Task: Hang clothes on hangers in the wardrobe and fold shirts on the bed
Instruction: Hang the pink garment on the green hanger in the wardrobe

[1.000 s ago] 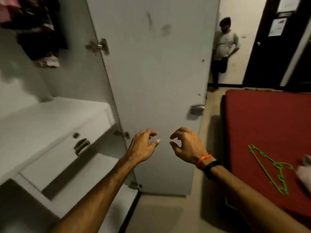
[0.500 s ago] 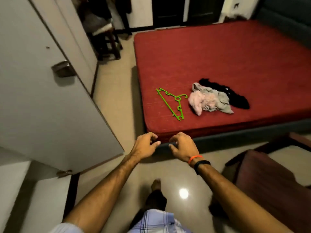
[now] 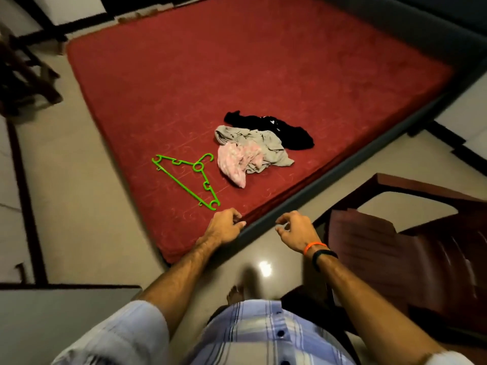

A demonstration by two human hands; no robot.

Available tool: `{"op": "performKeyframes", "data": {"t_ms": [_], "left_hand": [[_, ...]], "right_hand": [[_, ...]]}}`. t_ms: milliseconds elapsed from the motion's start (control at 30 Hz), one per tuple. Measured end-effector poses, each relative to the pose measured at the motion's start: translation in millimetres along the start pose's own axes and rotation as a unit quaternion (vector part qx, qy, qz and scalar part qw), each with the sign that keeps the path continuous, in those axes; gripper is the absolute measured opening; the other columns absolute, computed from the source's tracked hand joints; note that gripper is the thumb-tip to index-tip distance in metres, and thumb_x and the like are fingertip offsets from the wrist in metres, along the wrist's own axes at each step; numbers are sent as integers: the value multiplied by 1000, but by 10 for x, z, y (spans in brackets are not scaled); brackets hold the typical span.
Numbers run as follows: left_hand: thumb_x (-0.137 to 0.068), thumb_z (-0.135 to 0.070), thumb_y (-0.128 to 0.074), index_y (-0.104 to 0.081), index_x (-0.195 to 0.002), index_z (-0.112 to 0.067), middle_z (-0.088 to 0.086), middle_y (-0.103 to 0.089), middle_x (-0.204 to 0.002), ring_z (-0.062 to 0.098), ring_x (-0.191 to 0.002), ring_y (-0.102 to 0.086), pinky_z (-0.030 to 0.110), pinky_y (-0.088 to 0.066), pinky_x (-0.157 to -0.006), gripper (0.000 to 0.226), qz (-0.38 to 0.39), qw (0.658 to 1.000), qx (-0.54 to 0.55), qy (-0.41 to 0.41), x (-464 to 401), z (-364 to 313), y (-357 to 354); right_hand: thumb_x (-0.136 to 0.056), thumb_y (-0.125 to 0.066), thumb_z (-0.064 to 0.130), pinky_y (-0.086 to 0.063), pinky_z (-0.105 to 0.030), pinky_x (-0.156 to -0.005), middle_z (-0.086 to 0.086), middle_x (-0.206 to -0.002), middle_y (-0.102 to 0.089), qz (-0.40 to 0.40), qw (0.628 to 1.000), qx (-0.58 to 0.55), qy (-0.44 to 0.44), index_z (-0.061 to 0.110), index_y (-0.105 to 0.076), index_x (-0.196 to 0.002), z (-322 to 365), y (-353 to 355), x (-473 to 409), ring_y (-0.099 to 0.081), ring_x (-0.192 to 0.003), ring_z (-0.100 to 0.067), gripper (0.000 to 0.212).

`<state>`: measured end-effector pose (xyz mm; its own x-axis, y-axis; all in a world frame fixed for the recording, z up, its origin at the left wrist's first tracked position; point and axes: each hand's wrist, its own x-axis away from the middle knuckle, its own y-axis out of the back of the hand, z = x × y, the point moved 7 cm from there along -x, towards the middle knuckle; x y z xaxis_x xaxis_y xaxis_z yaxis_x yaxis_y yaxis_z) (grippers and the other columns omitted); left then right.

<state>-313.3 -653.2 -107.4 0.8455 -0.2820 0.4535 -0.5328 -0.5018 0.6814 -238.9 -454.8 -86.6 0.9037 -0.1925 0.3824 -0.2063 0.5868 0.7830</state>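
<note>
Since half a second ago, view has swung further right and down: wardrobe door gone from sight, bed [image 3: 263,75] now fills the upper frame, both hands closer to its near corner and spread wider apart.

Left hand [image 3: 224,227] out in front, over the near edge of the red mattress. Fingers [image 3: 234,216] loosely curled, holding nothing. Whether they touch the mattress edge, cannot tell.

Right hand [image 3: 296,229] beside it, apart from the left, above the floor [image 3: 66,206] just short of the bed frame. Fingers loosely curled, thumb apart from them, nothing held. Orange band [image 3: 313,246] and black band [image 3: 322,256] on that wrist.

Green hanger [image 3: 188,177] lies flat on the mattress near the corner, hook pointing away, lower end near the left hand but not touching.

Clothes pile just right of the hanger, not touching it: pink garment [image 3: 235,160] nearest, crumpled; grey garment [image 3: 263,146] under and behind it; black garment [image 3: 276,127] furthest back, touching the grey.

Dark brown chair [image 3: 408,246] at right, on the floor beside the bed. Person's checked shirt [image 3: 263,333] at bottom of frame.
</note>
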Motion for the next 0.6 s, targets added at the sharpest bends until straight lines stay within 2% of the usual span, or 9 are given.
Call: {"op": "performKeyframes", "data": {"t_ms": [133, 400, 600], "left_hand": [[-89, -28, -72, -67, -110, -11, 5, -72, -105, 21, -99, -67, 25, -49, -90, 27, 20, 1000, -5, 11, -577, -193, -13], [-91, -28, -69, -66, -114, -11, 3, -71, -108, 14, -94, -64, 20, -46, -87, 28, 3, 997, 24, 72, -1375, -560, 66], [-89, -26, -71, -70, -106, -10, 3, -73, -105, 20, -101, -67, 30, -52, -90, 24, -67, 984, 65, 153, -1623, -659, 296]], "right_hand": [[-89, -66, 23, -50, -31, -87, -4, -109, -66, 7, 1000, -12, -18, 16, -72, -104, -229, 174, -540, -65, -96, -21, 18], [-85, -69, 17, -51, -33, -91, -7, -102, -68, 57, 998, 6, 32, 11, -73, -96, -395, 548, -1739, -64, -97, -25, 13], [-84, -70, 20, -53, -36, -88, -6, -99, -71, 139, 985, 46, 95, 15, -74, -92, -231, 671, -2520, -66, -96, -26, 11]]}}
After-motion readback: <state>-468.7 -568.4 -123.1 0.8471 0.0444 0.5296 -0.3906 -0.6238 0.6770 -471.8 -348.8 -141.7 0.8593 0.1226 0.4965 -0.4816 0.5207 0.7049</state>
